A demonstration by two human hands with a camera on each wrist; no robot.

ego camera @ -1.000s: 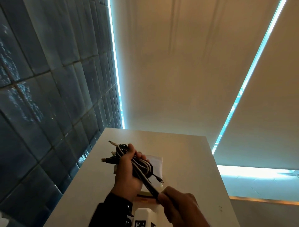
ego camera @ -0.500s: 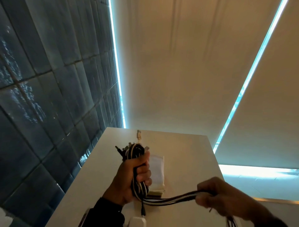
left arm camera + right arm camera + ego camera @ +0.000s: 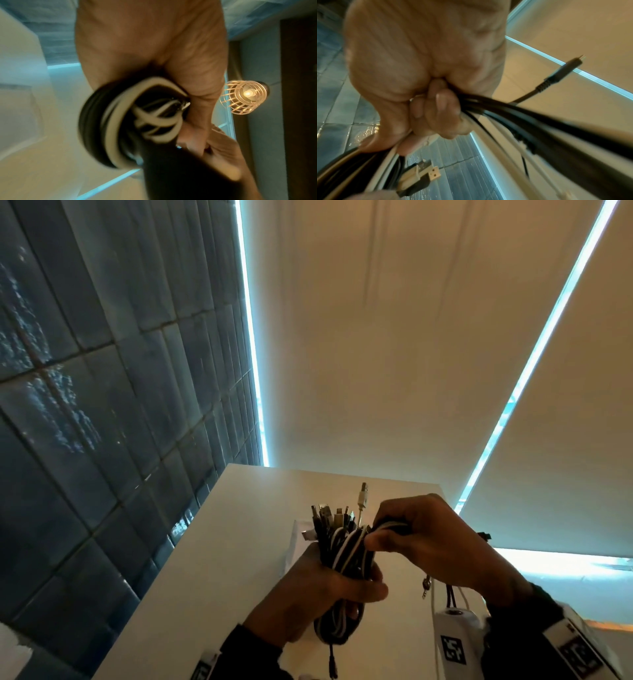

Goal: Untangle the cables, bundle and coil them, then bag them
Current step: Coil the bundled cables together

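A bundle of black and white cables stands upright above the white table. My left hand grips the bundle's middle, and coiled loops hang below the fist. Several plugs stick up from the top, with a white USB plug highest. My right hand grips the loose cable strands at the top right of the bundle, touching the left hand. A clear plastic bag lies on the table behind the bundle, mostly hidden. Loose ends dangle under the right wrist.
A dark tiled wall runs along the table's left edge. Pale window blinds with bright gaps stand behind the table's far edge. A caged lamp glows in the left wrist view.
My right hand has swung from the low right up to the top of the bundle, carrying the strands over it. The left hand keeps its grip and has risen slightly.
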